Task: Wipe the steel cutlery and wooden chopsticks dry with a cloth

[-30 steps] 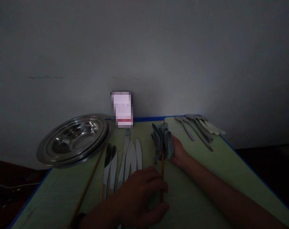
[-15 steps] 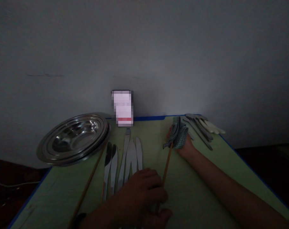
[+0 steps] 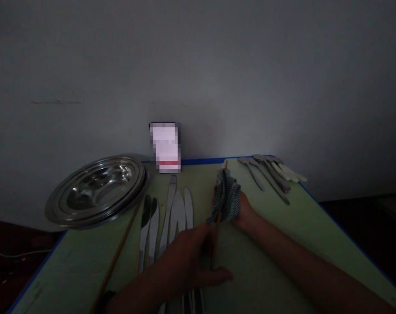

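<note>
My right hand is closed around a dark checkered cloth, which is folded about a thin wooden chopstick. The chopstick's tip pokes out above the cloth and its lower part slants down toward me. My left hand is at that lower part, thumb stretched out and apart from the fingers; its fingertips are partly hidden near the cloth's lower edge. Under and beyond the left hand lie several table knives, their handles partly covered by the forearm.
A stack of shiny metal plates is at the left, beside another long wooden stick. A lit phone leans on the wall. Several spoons and forks, some white-handled, lie at the table's far right corner.
My right hand has brought the cloth and chopstick left and nearer, and the chopstick's tip now shows above the cloth. My left hand has slid up, its thumb spreading away from the fingers.
</note>
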Available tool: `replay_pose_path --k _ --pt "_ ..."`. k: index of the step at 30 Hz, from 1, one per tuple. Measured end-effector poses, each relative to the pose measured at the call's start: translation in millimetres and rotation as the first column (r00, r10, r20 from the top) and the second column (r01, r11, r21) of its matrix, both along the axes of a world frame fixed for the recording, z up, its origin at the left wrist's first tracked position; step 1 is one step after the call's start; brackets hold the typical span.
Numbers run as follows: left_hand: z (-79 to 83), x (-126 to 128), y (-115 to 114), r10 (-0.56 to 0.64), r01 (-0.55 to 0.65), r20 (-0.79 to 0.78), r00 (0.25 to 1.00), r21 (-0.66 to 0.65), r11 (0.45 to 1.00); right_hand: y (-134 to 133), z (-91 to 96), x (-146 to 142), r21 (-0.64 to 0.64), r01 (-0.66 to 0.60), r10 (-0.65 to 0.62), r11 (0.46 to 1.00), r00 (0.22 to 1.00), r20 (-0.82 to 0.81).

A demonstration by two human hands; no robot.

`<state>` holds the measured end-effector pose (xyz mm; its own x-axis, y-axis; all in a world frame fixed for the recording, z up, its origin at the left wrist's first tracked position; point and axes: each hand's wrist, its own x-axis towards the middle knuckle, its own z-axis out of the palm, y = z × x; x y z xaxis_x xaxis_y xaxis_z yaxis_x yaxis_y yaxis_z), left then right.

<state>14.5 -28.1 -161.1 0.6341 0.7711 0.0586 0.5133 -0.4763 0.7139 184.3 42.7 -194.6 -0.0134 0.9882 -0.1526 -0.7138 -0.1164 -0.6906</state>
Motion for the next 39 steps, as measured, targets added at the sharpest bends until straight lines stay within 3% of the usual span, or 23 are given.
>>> replay_pose_path --k 3,9,19,28,32,39 --pt "-2.7 0.8 -0.5 0.040 -0.040 -0.043 0.998 0.010 0.999 -0.4 1.7 -1.1 -0.040 -0.014 0.013 0.999 1.000 -0.015" --pt "3.7 2.9 3.0 -0.019 0.030 -0.082 0.996 0.129 0.991 4.2 11.1 5.6 -0.069 -0.031 0.026 0.997 0.997 -0.070" --pt "2.6 3.6 3.5 -0.066 0.086 -0.140 0.988 0.146 0.986 4.1 15.7 0.2 -0.096 -0.073 0.069 0.993 0.997 -0.046" --pt "4.5 5.0 4.7 -0.080 0.102 -0.152 0.985 0.144 0.984 1.5 16.4 -2.6 -0.066 0.028 -0.026 0.997 0.999 0.027" --pt "4.3 5.0 5.0 -0.092 0.118 -0.167 0.982 0.152 0.981 0.9 20.7 -2.8 -0.093 -0.005 0.007 0.996 1.000 0.013" --pt "-0.3 5.5 6.3 -0.089 0.114 -0.155 0.984 0.162 0.980 -6.2 21.1 -4.9 0.016 -0.050 0.044 0.999 0.965 0.260"
